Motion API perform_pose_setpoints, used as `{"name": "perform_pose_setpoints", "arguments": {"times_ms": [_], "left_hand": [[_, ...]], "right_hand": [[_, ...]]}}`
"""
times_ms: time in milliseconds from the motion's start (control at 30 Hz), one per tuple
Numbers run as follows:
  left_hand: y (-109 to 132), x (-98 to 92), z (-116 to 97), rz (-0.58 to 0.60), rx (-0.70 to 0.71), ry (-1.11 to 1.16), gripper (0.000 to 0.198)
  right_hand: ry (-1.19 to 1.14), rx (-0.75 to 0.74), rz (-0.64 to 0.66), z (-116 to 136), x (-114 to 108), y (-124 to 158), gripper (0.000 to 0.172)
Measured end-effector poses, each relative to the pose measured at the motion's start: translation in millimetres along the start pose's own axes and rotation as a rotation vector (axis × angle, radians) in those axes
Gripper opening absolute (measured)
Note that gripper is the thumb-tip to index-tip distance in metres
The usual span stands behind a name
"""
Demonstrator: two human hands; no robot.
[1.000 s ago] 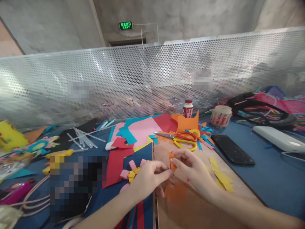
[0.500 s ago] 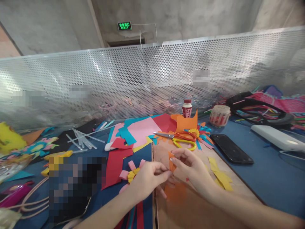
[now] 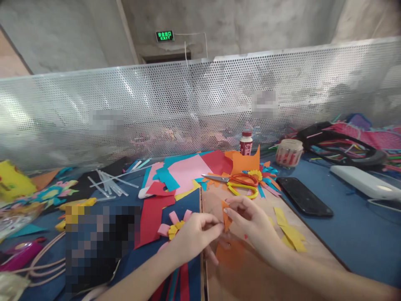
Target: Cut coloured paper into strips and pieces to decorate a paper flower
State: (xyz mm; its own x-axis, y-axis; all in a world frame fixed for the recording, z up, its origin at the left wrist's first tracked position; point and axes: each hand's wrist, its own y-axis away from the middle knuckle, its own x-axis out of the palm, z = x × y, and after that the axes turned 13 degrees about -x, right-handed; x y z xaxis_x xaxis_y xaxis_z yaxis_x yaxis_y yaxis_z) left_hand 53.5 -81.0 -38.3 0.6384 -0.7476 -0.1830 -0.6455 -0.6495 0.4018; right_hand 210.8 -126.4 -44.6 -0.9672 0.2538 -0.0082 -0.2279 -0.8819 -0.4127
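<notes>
Between thumb and fingers, my right hand pinches a small piece of orange paper by its upper part. My left hand is closed too, its thumb and fingertips at the paper's lower left edge. Below them lies another orange paper piece on the brown board. Partly hidden by my left hand is a paper flower with pink loops and a yellow centre. Scissors with red and yellow handles lie beyond my fingers.
Yellow paper strips and a black phone lie to the right, near a white device. Behind stand a small bottle and a glass jar. Coloured paper sheets and glue sticks are further left. A perforated metal panel borders the back.
Both hands keep nearly the same position around the orange paper. The camera view has shifted very slightly.
</notes>
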Motion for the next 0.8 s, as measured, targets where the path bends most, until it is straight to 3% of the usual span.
{"name": "perform_pose_setpoints", "arguments": {"times_ms": [233, 500, 800], "left_hand": [[-2.2, 2.3, -1.8, 0.055, -0.015, 0.052, 0.037], [-3.6, 2.4, 6.7, 0.047, -0.021, 0.012, 0.034], [2.3, 4.9, -3.0, 0.079, 0.016, 0.064, 0.028]], "right_hand": [[-0.011, 0.028, 0.015, 2.0, -0.1, 2.7, 0.020], [0.028, -0.066, -0.028, 1.3, -1.8, -2.6, 0.016], [0.014, -0.026, -0.013, 2.4, -1.0, 0.0, 0.019]]}}
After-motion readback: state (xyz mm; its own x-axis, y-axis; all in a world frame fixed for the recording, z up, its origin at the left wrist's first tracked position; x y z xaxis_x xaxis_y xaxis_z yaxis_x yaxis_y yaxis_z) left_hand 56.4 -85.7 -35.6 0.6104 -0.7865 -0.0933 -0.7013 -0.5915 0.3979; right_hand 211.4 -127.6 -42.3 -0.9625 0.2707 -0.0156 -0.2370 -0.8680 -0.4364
